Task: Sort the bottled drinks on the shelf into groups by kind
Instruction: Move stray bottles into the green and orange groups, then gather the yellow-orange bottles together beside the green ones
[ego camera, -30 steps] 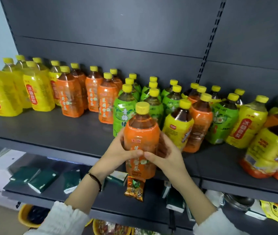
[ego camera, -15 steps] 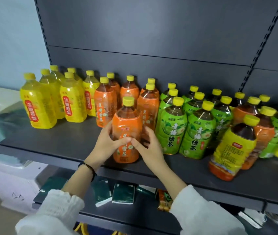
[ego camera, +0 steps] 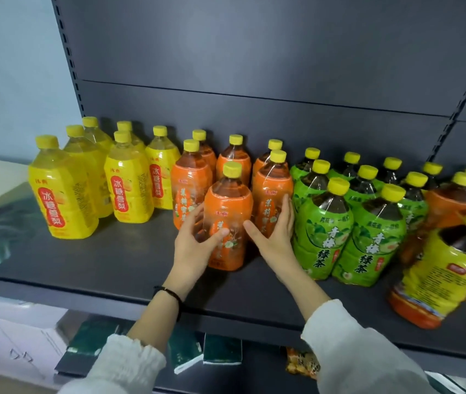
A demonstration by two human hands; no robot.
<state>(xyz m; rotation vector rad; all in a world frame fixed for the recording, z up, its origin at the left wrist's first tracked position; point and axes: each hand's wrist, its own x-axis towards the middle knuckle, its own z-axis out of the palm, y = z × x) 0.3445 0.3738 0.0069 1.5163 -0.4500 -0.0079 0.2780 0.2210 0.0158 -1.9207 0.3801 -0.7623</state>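
Observation:
An orange-labelled tea bottle (ego camera: pixel 230 223) with a yellow cap stands upright on the dark grey shelf (ego camera: pixel 112 268), in front of several other orange bottles (ego camera: pixel 192 189). My left hand (ego camera: pixel 194 245) wraps its left side, thumb on the label. My right hand (ego camera: pixel 274 234) is just right of it, fingers spread, thumb slightly off the bottle and fingertips against the neighbouring orange bottle (ego camera: pixel 271 191). Yellow pear-drink bottles (ego camera: pixel 61 194) stand grouped at the left. Green-tea bottles (ego camera: pixel 322 231) stand grouped to the right.
At the far right a yellow-and-orange labelled dark tea bottle (ego camera: pixel 447 268) stands near the shelf front, with an orange bottle (ego camera: pixel 450 200) mixed in behind it. The lower shelf holds green packets (ego camera: pixel 220 351) and a snack bag (ego camera: pixel 300 362).
The orange bottle went from held in front of the shelf edge to standing on the shelf by the orange group. My right hand has loosened off it. The view shifted left.

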